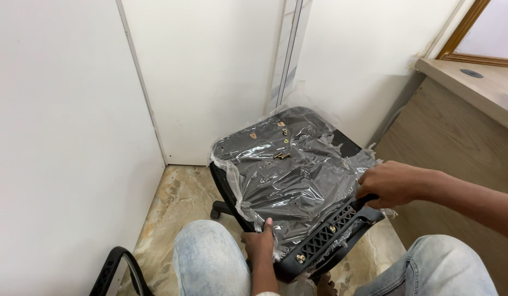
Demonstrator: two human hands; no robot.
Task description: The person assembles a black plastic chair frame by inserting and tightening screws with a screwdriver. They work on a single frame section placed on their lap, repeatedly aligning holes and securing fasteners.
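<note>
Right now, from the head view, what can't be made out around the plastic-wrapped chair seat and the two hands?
- Left hand: fingers hidden under the chair seat; only the thumb shows.
- Right hand: fingertips curl out of sight around the black plastic bracket.
- Small brass hardware under the plastic wrap: too small to identify.
- Curved black part: cut off by the bottom edge.

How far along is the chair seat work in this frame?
Done: a few brass-coloured screws lie loose on the upturned seat. In hand: the left hand grips the seat's near edge and the right hand holds the black latticed bracket. Left: clear plastic wrap covers the seat, and bolts show in the bracket.
</note>
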